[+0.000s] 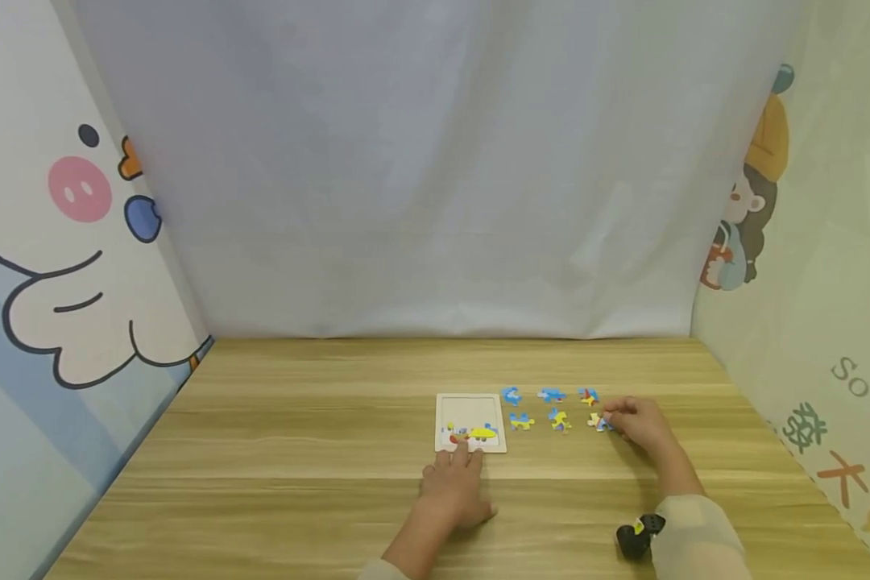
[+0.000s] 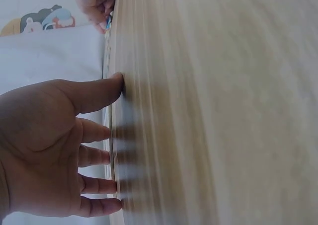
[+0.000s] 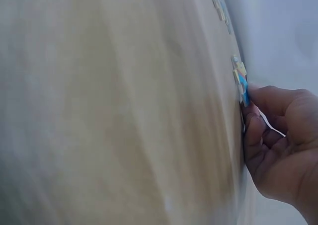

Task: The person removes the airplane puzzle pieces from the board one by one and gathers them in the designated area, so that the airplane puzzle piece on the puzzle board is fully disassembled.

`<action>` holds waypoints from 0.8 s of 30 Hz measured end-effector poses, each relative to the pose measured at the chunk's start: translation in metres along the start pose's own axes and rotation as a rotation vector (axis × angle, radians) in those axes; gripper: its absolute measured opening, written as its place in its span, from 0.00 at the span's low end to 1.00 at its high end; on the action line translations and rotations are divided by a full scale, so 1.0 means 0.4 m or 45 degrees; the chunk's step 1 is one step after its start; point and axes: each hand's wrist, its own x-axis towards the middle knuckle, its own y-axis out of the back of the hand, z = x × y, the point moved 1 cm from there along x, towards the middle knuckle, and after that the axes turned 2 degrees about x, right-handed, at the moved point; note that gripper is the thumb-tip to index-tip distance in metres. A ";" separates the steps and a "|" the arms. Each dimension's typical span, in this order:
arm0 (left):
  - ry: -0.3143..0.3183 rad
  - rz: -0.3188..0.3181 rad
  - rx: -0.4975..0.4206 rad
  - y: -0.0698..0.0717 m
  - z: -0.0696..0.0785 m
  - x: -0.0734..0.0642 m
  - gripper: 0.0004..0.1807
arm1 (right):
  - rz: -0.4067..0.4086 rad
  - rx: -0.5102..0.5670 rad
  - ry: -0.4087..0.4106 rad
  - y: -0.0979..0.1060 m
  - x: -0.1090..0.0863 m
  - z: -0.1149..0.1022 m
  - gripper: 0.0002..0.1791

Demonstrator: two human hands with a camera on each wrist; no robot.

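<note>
A square puzzle tray (image 1: 471, 409) lies on the table with a few joined pieces along its lower side. My left hand (image 1: 455, 489) rests at the tray's near edge, fingers spread, the fingertips right at the border. In the left wrist view this hand (image 2: 47, 150) has its thumb and fingers extended down to the table. My right hand (image 1: 640, 423) is to the right of the tray, thumb and fingertips pinching a blue and cream puzzle piece (image 1: 598, 421). The right wrist view shows the piece (image 3: 241, 81) low over the tabletop, its near end covered by the fingers.
Several loose puzzle pieces, among them a blue one (image 1: 552, 395) and a yellow one (image 1: 559, 420), lie in two rows between tray and right hand. A black device (image 1: 638, 536) is at the right sleeve. A grey curtain (image 1: 435, 177) hangs behind the wooden table (image 1: 283, 435).
</note>
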 end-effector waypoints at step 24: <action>0.015 -0.060 -0.056 0.010 -0.003 -0.019 0.43 | -0.011 0.176 0.013 -0.027 -0.035 -0.075 0.21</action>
